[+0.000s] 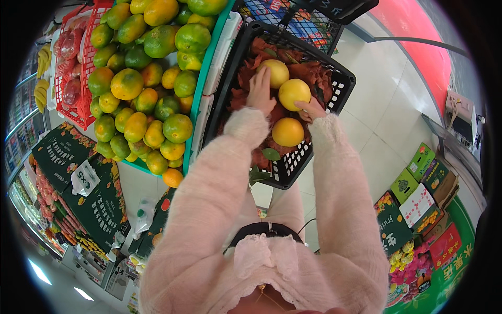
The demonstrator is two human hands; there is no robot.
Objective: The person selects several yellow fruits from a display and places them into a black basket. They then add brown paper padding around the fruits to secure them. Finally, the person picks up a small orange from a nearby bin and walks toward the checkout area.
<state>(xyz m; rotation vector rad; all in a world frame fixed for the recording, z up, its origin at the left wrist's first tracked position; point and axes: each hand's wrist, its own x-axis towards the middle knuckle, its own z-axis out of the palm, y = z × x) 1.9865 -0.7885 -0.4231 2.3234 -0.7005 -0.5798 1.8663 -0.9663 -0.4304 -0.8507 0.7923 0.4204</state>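
Observation:
A black plastic basket (341, 78) holds yellow citrus fruits on crumpled reddish-brown paper or leaves. My left hand (261, 92) lies over the left edge of the upper fruit (277, 73), its fingers touching the skin; whether it grips is unclear. My right hand (311, 109) has thumb and fingers at the lower right side of the middle fruit (294, 95), with part of the fingers hidden under it. Below, nearer my body, rests a more orange fruit (288, 132), touched by neither hand. A green leaf (271, 154) lies near the basket's close end.
Left of the basket, a teal-edged crate (191, 137) is heaped with green-orange citrus (126, 84). A red basket (87, 70) of wrapped fruit stands beyond. Another black basket (329, 29) adjoins at the top. Cartons (417, 204) stand at the right.

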